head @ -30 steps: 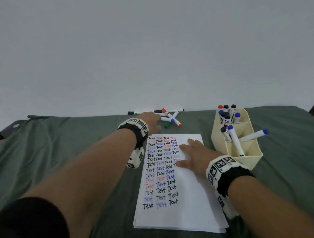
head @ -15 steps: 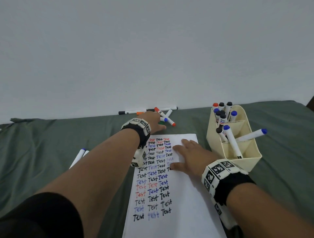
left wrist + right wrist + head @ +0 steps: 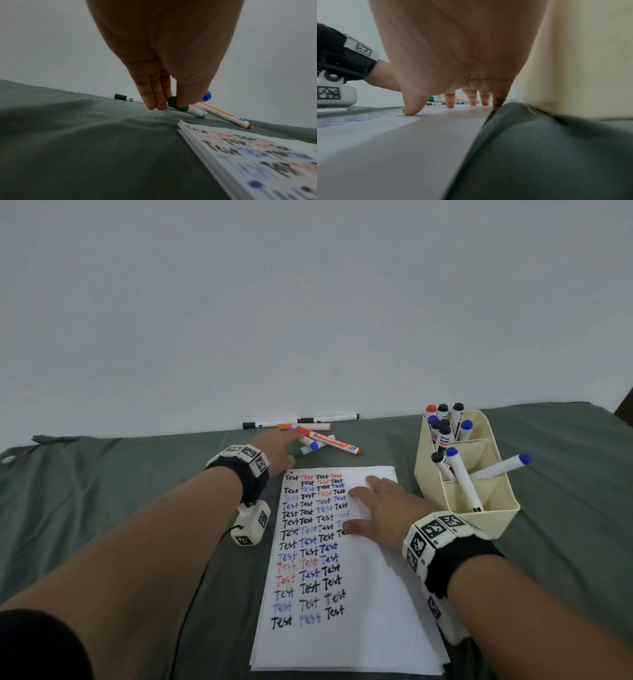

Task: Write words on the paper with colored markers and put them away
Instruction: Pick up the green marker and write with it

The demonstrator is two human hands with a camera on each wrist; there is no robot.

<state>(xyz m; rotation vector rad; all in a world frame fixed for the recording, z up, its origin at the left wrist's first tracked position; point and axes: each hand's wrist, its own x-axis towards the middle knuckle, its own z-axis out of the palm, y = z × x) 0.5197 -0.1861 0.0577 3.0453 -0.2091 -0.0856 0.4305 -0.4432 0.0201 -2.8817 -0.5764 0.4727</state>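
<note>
While pinching, left hand (image 3: 164, 86) outstretched.

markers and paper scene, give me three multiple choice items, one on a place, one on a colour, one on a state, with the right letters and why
1. Where does the cream organizer stand?
A. right of the paper
B. left of the paper
C. on the paper

2. What colour is the cap of the marker at the left hand's fingertips?
A. yellow
B. green
C. pink

3. How does the right hand lie?
A. curled round a marker
B. lifted above the organizer
C. flat on the paper, fingers straight

Key: 1 A, the head view shows the organizer just right of the paper. 2 B, the left wrist view shows the green-capped marker between thumb and fingers. 3 C, the right wrist view shows its fingertips pressing the sheet, holding nothing.
</note>
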